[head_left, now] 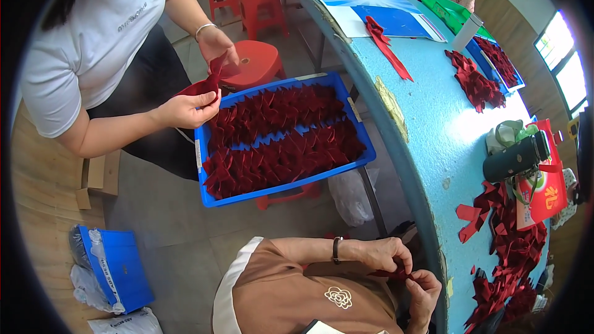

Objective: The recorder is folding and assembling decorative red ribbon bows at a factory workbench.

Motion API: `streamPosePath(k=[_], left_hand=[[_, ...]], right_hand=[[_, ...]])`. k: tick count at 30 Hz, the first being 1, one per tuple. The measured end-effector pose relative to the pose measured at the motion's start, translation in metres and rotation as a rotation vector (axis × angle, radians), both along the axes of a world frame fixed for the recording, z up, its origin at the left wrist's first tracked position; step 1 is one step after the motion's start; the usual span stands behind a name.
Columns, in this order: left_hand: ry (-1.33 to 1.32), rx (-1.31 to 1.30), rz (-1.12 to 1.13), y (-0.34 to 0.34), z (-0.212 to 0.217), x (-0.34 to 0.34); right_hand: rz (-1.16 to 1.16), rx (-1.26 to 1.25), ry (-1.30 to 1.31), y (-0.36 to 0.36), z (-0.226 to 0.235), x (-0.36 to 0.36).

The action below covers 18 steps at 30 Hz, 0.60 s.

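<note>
Near the table edge, my left hand [391, 253], with a dark band on its wrist, has its fingers closed on a small dark red ribbon piece [396, 272]. My right hand [424, 291] pinches the same piece from the other side. My fingers partly hide the ribbon, so its exact shape cannot be made out. My brown shirt fills the lower middle. Up and to the left of my hands stands a blue tray [286, 187] filled with rows of dark red ribbon bows [278, 158].
A person in a white T-shirt [117, 43] holds a dark red ribbon [213, 80] beside the tray. Red stools [253, 62] stand behind it. On the blue table [427, 167] lie ribbon heaps [513, 253], a dark flask [513, 158] and a red bag [547, 192]. Another person sits far off.
</note>
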<state>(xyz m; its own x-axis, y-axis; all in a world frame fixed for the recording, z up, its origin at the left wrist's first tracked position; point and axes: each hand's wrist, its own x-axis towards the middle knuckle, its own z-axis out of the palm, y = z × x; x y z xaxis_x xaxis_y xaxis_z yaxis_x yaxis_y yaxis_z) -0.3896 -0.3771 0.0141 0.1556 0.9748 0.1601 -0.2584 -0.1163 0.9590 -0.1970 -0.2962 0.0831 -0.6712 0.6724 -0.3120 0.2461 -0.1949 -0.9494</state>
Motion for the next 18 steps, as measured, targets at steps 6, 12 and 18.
streamPosePath(k=[6,12,18], left_hand=[[0.070,-0.022,-0.025,0.003,-0.001,0.008],[0.081,-0.012,-0.026,0.007,0.003,0.013],[0.021,-0.025,-0.052,0.011,0.000,0.019]], right_hand=[[0.121,0.012,-0.204,0.003,0.016,0.001],[0.164,0.006,-0.176,0.011,0.010,0.012],[0.224,-0.205,0.036,0.020,-0.007,0.024]])
